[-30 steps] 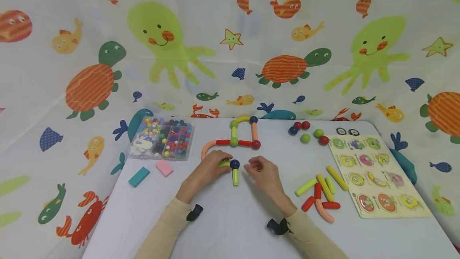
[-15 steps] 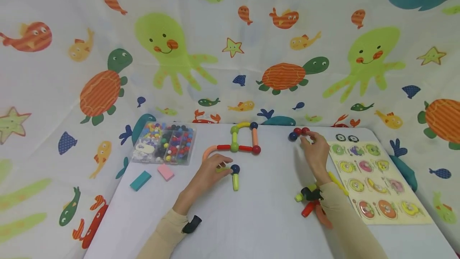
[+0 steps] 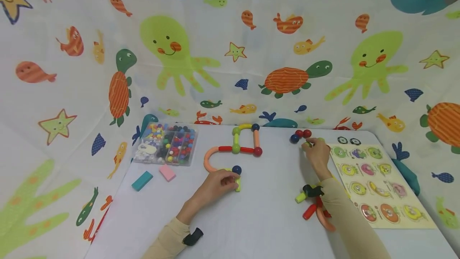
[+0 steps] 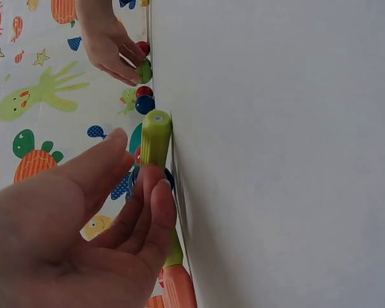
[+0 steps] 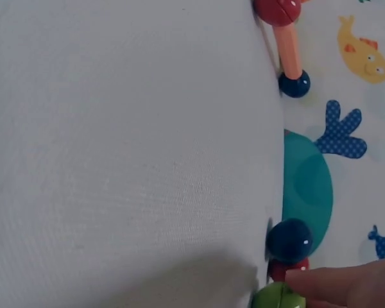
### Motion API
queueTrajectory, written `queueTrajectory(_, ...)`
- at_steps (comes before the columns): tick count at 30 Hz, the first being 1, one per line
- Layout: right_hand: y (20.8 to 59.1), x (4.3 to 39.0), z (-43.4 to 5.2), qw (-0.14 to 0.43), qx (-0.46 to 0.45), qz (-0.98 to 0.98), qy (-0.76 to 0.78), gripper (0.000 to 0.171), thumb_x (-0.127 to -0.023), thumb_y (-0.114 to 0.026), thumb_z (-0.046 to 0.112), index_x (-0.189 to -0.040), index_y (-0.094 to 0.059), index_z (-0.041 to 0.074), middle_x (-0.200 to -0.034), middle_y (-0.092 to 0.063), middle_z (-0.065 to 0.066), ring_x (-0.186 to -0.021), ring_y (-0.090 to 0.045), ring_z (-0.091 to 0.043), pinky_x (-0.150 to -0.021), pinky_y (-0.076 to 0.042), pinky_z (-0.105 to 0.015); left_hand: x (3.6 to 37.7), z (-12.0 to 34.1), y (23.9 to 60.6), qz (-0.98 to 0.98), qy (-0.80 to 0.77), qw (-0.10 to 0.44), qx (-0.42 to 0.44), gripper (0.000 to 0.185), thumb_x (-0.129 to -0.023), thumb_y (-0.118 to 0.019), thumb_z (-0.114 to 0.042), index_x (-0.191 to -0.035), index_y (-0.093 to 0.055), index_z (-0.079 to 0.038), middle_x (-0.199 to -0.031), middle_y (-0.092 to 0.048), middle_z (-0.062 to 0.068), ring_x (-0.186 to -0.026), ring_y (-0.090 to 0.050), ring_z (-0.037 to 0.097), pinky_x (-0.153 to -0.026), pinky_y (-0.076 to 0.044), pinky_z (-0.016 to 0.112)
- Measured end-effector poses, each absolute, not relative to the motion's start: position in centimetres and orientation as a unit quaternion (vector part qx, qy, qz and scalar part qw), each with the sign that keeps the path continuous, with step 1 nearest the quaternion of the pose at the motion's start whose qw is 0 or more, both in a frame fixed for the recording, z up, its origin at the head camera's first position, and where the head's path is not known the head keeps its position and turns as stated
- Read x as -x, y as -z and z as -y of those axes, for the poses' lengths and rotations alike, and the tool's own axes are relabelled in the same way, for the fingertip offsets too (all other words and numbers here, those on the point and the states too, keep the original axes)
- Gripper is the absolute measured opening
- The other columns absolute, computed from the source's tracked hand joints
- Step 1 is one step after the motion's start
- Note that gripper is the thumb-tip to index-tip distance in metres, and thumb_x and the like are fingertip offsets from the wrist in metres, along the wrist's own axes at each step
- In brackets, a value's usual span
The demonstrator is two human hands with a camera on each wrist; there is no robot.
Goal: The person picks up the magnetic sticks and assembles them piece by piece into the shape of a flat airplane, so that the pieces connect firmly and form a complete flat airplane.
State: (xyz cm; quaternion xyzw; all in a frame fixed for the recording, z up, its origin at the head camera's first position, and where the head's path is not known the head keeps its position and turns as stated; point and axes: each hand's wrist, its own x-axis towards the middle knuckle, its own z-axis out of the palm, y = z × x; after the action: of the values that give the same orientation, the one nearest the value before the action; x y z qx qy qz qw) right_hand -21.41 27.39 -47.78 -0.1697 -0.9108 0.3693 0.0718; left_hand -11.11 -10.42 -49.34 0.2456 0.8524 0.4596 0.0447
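My left hand (image 3: 215, 186) is at a yellow-green stick (image 3: 238, 185) that joins a dark blue ball (image 3: 236, 169). In the left wrist view its fingertips overlap the stick (image 4: 156, 138), while the thumb stands apart from it. A curved salmon stick (image 3: 208, 159) links this end to a built shape of sticks and balls, including a green ball (image 3: 235, 148) and a red ball (image 3: 257, 151). At the right, my right hand (image 3: 318, 155) pinches a green ball (image 5: 279, 298), partly hidden by the fingers, beside two red balls (image 3: 299, 133) and a blue ball (image 3: 294, 138).
A clear compartment box (image 3: 165, 145) of beads stands at the back left, with a teal block (image 3: 142, 181) and a pink block (image 3: 167, 172) before it. Loose sticks (image 3: 310, 212) lie under the right forearm. A wooden fruit puzzle board (image 3: 381, 183) lies at the right.
My right hand has moved from the middle to the loose balls at the right and taken hold of a green one. My left hand has shifted slightly toward the yellow-green stick below the blue ball.
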Motion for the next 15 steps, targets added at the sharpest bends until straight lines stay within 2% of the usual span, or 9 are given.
queueTrajectory(5, 47.7, 21.2, -27.5, 0.081, 0.155, 0.915, -0.364, 0.037, -0.096, -0.061, 0.011, -0.13, -0.064, -0.005, -0.124, -0.06, -0.025, -0.107, -0.053, -0.036, -0.096, -0.044, -0.048, 11.3, 10.5, 49.3, -0.856, -0.452, 0.059, -0.245, 0.029, -0.094, -0.073, -0.019, -0.123, -0.073, -0.012, -0.093, -0.069, -0.003, -0.084, -0.061, 0.009, -0.076, -0.051, 0.022)
queueTrajectory(10, 47.2, 21.1, -27.5, 0.062, 0.153, 0.914, -0.37, 0.038, -0.098, -0.061, 0.011, -0.132, -0.062, -0.005, -0.127, -0.059, -0.025, -0.109, -0.053, -0.035, -0.093, -0.046, -0.045, 11.5, 10.6, 49.2, -0.857, -0.441, 0.08, -0.255, 0.033, -0.097, -0.07, -0.019, -0.129, -0.07, -0.013, -0.095, -0.068, -0.005, -0.086, -0.058, 0.008, -0.078, -0.05, 0.021)
queueTrajectory(15, 46.3, 20.7, -26.9, 0.069, 0.138, 0.911, -0.383, 0.038, -0.098, -0.064, 0.016, -0.132, -0.063, -0.001, -0.128, -0.064, -0.023, -0.112, -0.06, -0.036, -0.095, -0.051, -0.045, 11.5, 10.8, 49.1, -0.855, -0.435, 0.104, -0.262, 0.033, -0.099, -0.067, -0.019, -0.132, -0.069, -0.016, -0.098, -0.066, -0.004, -0.084, -0.052, 0.007, -0.075, -0.047, 0.02)
